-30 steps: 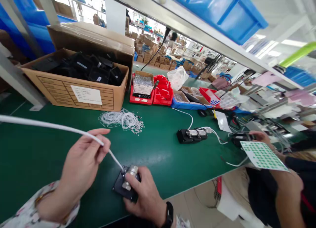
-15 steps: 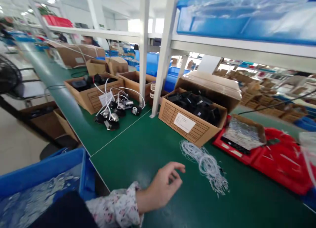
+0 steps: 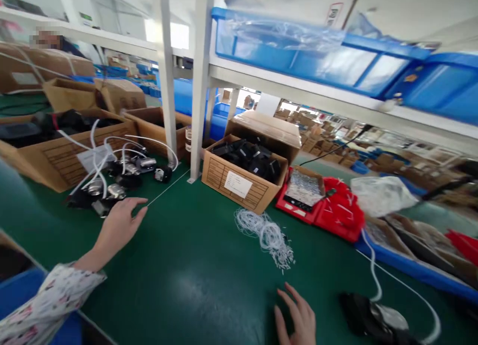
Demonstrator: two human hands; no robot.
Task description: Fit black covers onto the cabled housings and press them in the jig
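My left hand (image 3: 118,223) is stretched out to the left over the green bench (image 3: 194,265), fingers open, its fingertips almost at a cluster of black parts with metal cylinders and white tubes (image 3: 112,178). It holds nothing. My right hand (image 3: 297,319) rests low near the front edge, fingers spread and empty. Just right of it lies a black part with a metal cylinder and a white tube (image 3: 369,315), apart from the hand.
A bundle of thin white wires (image 3: 267,235) lies mid-bench. Behind it stand a cardboard box of black parts (image 3: 242,173), red trays (image 3: 328,205) and a white shelf post (image 3: 199,81). More cardboard boxes (image 3: 48,151) sit at the left. Blue bins fill the shelf above.
One second ago both hands held a black part and its white tube. Now that part lies on the bench at right, and my left hand has reached left toward the cluster of parts.
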